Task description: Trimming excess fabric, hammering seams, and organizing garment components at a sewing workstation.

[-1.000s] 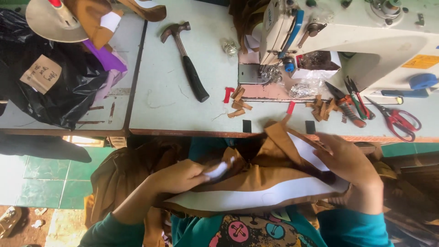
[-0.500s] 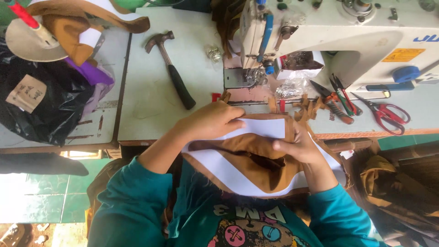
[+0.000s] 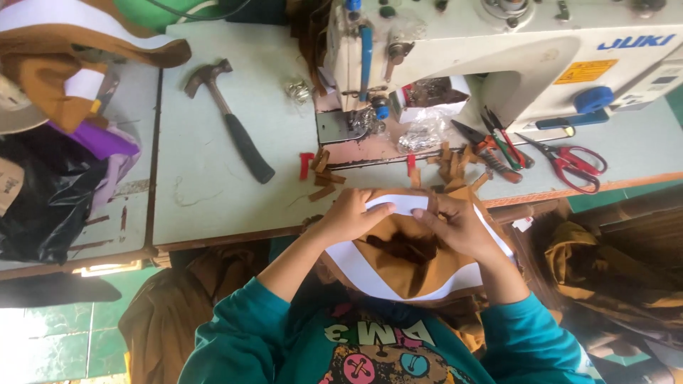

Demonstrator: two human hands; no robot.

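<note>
My left hand [image 3: 352,213] and my right hand [image 3: 455,224] both grip a brown fabric piece with a wide white band [image 3: 409,267] at the table's front edge. The fingertips of both hands meet on the white band at the top of the piece. The piece curves down toward my lap. Just beyond my hands stands the white sewing machine [image 3: 498,50], with its needle area [image 3: 366,117] a short way above my left hand.
A hammer [image 3: 231,121] lies on the pale table [image 3: 213,192] to the left. Small brown and red scraps [image 3: 320,174] lie near the machine. Red-handled scissors [image 3: 573,160] and snips [image 3: 491,142] lie at the right. Black bag and fabric pile [image 3: 50,142] at far left.
Both hands lifted the brown and white piece from my lap to the table edge and came together on its white band. The view shifted closer to the machine.
</note>
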